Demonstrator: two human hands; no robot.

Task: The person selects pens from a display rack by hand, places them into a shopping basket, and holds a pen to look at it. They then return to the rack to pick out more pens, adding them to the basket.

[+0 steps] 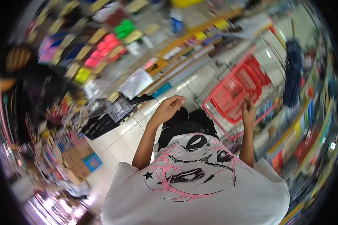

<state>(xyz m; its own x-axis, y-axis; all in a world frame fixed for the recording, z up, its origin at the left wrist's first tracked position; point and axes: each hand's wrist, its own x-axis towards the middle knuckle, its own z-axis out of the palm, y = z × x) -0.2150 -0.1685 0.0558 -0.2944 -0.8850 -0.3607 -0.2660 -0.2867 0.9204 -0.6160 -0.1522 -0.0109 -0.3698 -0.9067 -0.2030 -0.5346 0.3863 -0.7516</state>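
My left hand hangs over my dark legwear, near the merchandise counter. Its fingers are loosely bent, with nothing visible in them. My right hand is half curled, a gap showing between thumb and fingers, and I see nothing held. It overlaps a shopping cart in view; whether it touches the cart cannot be made out. The cart has a red plastic panel and a metal wire frame. Beside my left hand, a white paper sheet hangs at the counter's edge.
To the left, a display counter holds neon pink packs, green packs and price tags. Cardboard boxes stand on the tiled floor at lower left. Packed shelves line the right, near a dark blue fluffy item. Motion blurs much.
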